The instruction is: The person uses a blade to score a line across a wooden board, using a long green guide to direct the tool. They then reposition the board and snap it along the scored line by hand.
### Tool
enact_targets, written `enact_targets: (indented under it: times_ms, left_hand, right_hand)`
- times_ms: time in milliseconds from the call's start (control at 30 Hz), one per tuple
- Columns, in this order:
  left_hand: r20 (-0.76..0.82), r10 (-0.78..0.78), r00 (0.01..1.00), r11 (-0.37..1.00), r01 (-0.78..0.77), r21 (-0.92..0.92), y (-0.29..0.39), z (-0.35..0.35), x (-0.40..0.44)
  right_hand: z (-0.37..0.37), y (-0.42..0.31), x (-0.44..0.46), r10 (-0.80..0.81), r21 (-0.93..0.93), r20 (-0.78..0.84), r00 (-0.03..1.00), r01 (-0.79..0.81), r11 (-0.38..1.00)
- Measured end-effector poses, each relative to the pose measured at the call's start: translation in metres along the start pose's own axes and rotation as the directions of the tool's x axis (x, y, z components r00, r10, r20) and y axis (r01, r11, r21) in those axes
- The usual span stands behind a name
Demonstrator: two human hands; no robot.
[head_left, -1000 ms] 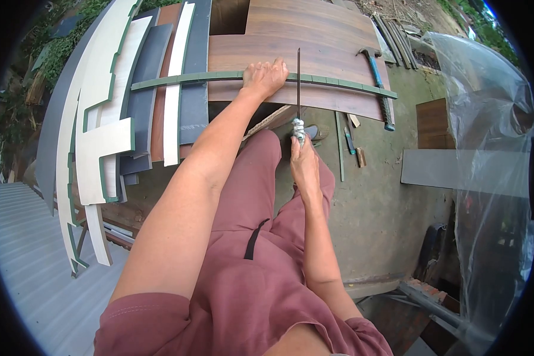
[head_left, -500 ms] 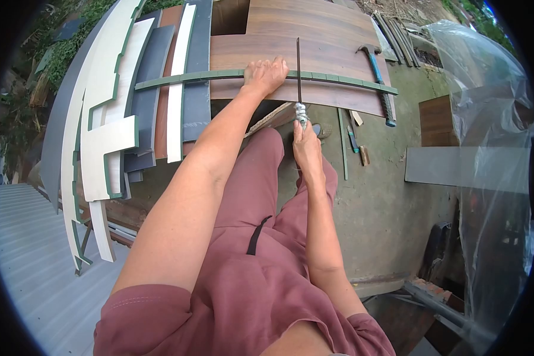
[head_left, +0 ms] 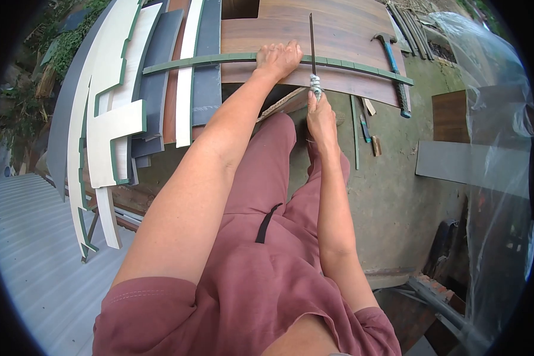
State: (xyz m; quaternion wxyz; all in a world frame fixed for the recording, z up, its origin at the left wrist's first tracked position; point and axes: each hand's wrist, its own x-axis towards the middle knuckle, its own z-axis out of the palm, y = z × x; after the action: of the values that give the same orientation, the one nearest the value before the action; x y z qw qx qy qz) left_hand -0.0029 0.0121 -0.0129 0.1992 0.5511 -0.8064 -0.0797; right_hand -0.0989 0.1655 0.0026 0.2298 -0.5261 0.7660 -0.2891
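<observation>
Beneath you spreads a greenish-grey floor point(head_left: 391, 213) — patchy and worn — under daylight. On your left you have a pale corrugated sheet point(head_left: 29, 237), with leafy greenery point(head_left: 71, 56) past its far end. On your right, clear wrinkled plastic sheeting point(head_left: 495, 237) drapes beside the floor; farther off, you see brown ground point(head_left: 424, 7) and green foliage point(head_left: 479, 19).

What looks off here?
Blade: whitish binding near its grip, looks makeshift. Hammer: handle end juts past the panel edge, might get knocked. Loose boards at left overlap unevenly. No spill visible.
</observation>
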Motion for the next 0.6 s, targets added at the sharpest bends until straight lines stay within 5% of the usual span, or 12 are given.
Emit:
enact_targets:
  times_ms: [233,333,600]
  left_hand:
    - [0.011,0.006,1.000,1.000,-0.006,0.012,-0.003,0.001,0.000]
    - [0.024,-0.002,1.000,1.000,0.002,0.030,0.000,0.001,0.002]
    - [0.036,-0.010,0.999,1.000,0.011,-0.025,0.005,-0.008,-0.002]
  right_hand:
    - [-0.001,0.021,-0.079,0.038,0.108,0.016,0.999,-0.040,0.993]
    - [-0.014,0.008,-0.029,0.130,0.024,0.131,0.983,-0.135,0.991]
    - [0.001,0.009,-0.018,0.069,0.032,0.034,0.997,-0.070,0.997]
